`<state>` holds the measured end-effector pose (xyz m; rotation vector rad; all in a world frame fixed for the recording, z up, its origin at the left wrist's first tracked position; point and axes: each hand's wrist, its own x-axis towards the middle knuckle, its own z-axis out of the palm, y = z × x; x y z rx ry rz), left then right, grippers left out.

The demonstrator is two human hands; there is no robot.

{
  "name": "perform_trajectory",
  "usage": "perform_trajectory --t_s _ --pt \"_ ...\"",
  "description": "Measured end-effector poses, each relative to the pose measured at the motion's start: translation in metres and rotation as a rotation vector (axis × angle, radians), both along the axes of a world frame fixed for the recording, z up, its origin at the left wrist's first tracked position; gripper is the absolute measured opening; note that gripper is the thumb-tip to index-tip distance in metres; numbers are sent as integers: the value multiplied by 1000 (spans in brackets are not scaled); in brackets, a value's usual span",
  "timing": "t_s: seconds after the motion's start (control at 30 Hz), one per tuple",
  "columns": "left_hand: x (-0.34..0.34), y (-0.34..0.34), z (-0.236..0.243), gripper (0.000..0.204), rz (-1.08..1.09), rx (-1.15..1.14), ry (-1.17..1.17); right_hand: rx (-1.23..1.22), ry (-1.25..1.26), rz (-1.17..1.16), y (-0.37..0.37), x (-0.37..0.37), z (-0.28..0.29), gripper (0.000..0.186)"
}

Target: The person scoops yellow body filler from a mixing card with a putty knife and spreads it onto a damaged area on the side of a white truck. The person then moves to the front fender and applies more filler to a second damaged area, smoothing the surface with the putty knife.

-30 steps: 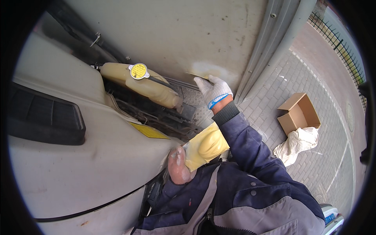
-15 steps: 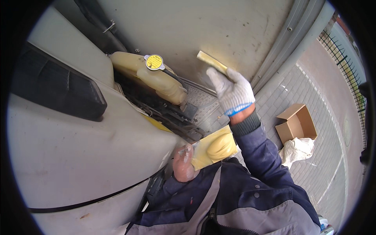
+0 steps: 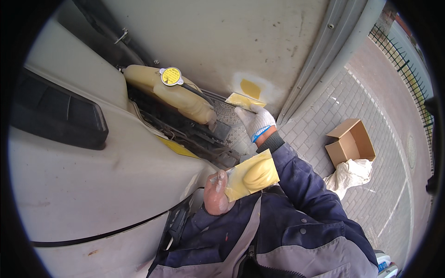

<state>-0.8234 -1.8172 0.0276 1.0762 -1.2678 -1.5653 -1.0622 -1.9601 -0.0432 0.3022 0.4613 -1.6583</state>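
Head view: a pale vehicle body (image 3: 106,185) fills the left side, and a broad, off-white panel (image 3: 208,41) stands across the top, closed off on its right edge by a grey metal strip (image 3: 308,60). Grey paving (image 3: 315,99) spreads to the right; on it sits an open cardboard box (image 3: 344,132), with a crumpled white cloth (image 3: 350,176) at its lower edge. Between body and panel lies a yellowed plastic reservoir (image 3: 162,92).

Near the vehicle body's right-hand corner, the bare left hand (image 3: 216,192) is closed on a flat yellow board (image 3: 235,183), gripping it by its left edge; how the fingers sit underneath is hidden. Almost all of the board projects to the right of that grip, out in front of the jacket, and a smooth mound of yellow paste (image 3: 259,173) rests on its right half, well clear of the fingers.

Farther up, the right hand (image 3: 256,121), in a white knitted glove, pinches a thin yellow-smeared spreader (image 3: 244,100) along its near edge. The blade reaches up and left beyond the fingertips. Just above it, toward the panel's lower right corner, is a small yellow patch (image 3: 251,88) ringed by a whitish area; whether the blade touches the panel cannot be told.
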Motion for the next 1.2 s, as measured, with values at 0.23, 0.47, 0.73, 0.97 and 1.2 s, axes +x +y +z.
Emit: perform_trajectory --t_s 0.23,0.47,0.73,0.97,1.2 --pt "-9 -9 30 44 -48 84 80 -130 -4 -69 -3 -21 58 32" --pt "-7 -15 16 58 -66 54 32 -250 -80 -97 14 -36 116 35" --pt "-17 -9 30 63 -31 304 500 -304 189 77 94 -44 129 40" --pt "-38 -22 49 64 9 306 646 108 1166 249 188 -43 108 37" --pt "-69 -26 46 55 86 254 697 280 1836 2 211 -31 146 24"
